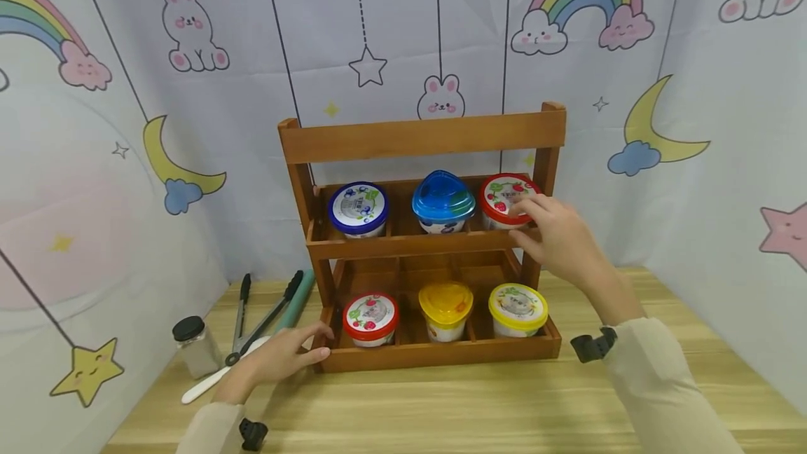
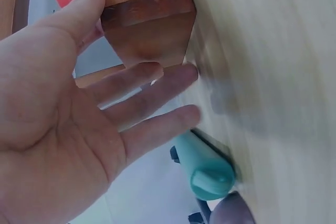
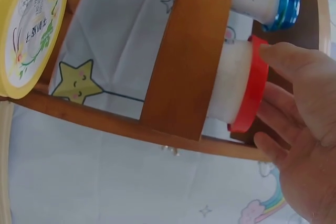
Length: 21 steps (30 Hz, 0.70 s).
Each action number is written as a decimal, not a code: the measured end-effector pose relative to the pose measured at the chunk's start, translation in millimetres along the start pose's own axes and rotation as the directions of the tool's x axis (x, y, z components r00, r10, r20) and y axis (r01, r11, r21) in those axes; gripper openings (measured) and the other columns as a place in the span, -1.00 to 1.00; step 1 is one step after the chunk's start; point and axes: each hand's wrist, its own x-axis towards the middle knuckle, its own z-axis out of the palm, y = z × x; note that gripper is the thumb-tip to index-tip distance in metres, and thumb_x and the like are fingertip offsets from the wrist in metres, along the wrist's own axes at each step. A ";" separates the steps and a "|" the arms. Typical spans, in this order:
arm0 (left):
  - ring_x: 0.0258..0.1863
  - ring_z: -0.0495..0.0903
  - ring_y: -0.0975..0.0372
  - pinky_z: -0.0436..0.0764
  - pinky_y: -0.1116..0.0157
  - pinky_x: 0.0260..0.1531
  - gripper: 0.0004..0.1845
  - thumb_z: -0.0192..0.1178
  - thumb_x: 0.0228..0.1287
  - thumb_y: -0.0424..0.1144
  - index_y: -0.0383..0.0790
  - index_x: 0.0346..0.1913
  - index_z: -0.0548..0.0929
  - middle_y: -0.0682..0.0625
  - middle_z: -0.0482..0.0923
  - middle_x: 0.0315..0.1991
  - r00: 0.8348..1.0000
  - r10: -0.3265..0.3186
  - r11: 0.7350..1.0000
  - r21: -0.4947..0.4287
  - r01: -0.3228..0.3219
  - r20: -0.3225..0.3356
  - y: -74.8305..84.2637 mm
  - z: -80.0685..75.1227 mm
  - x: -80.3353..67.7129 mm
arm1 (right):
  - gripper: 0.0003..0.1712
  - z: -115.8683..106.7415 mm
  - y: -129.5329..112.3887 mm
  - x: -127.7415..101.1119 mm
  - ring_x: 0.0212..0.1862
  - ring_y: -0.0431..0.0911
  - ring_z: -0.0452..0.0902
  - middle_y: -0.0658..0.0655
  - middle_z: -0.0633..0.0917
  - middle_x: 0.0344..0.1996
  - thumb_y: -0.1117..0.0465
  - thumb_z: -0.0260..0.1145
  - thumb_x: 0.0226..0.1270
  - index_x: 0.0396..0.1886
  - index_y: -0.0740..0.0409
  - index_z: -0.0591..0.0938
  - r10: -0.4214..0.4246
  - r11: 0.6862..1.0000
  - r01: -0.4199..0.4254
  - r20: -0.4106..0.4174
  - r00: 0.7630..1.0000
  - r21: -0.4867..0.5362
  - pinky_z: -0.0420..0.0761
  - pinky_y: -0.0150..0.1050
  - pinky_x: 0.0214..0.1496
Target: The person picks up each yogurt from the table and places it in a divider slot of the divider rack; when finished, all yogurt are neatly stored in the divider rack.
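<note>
A two-tier wooden rack (image 1: 422,135) stands on the table against the backdrop. Its upper shelf holds a dark-blue-lidded cup (image 1: 358,209), a blue-lidded cup (image 1: 443,202) and a red-lidded cup (image 1: 499,196). The lower tray holds a red-lidded cup (image 1: 370,317), a yellow-lidded cup (image 1: 445,308) and a flat yellow-lidded cup (image 1: 518,307). My right hand (image 1: 561,237) reaches to the upper right cup, and its fingers (image 3: 273,108) lie against the red lid (image 3: 247,87). My left hand (image 1: 290,356) rests with straight fingers against the rack's lower left corner (image 2: 152,30).
Left of the rack lie black tongs (image 1: 252,321), a teal cylinder (image 1: 296,300), a white utensil (image 1: 208,384) and a small black-capped jar (image 1: 194,349). A printed cloth backdrop closes in the table at the back and on both sides.
</note>
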 end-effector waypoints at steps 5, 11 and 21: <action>0.05 0.61 -0.13 0.55 -0.11 0.01 -0.55 0.19 0.46 -0.02 -0.25 0.23 0.52 -0.20 0.58 0.16 0.991 -0.119 0.992 0.037 0.121 -0.063 10.5 -5.6 1.7 | -0.67 -0.9 -1.1 -6.0 0.06 0.21 0.55 0.25 0.66 0.05 0.37 0.54 0.12 -0.11 0.22 0.66 -0.056 0.998 0.057 -0.046 0.997 0.022 0.53 0.21 0.08; 0.15 0.55 -0.15 0.49 -0.15 0.09 -0.56 0.19 0.47 -0.03 -0.19 0.25 0.50 -0.21 0.55 0.21 0.984 -0.130 0.987 0.082 0.140 -0.119 20.1 -13.5 6.5 | -0.72 -1.9 -3.0 -15.4 -0.11 0.06 0.55 0.14 0.65 -0.18 0.38 0.55 0.10 -0.21 0.17 0.66 -0.087 0.995 0.090 -0.068 0.994 0.047 0.61 0.02 -0.09; 0.10 0.61 -0.11 0.58 -0.13 -0.05 -0.53 0.22 0.43 0.03 -0.08 0.26 0.42 -0.22 0.62 0.11 0.972 -0.121 0.987 0.076 0.139 -0.202 27.0 -11.3 16.5 | -0.75 -0.5 -2.4 -31.2 -0.22 -0.03 0.53 0.05 0.63 -0.29 0.37 0.56 0.07 -0.29 0.12 0.67 -0.096 0.995 0.099 -0.064 0.993 0.031 0.58 -0.04 -0.18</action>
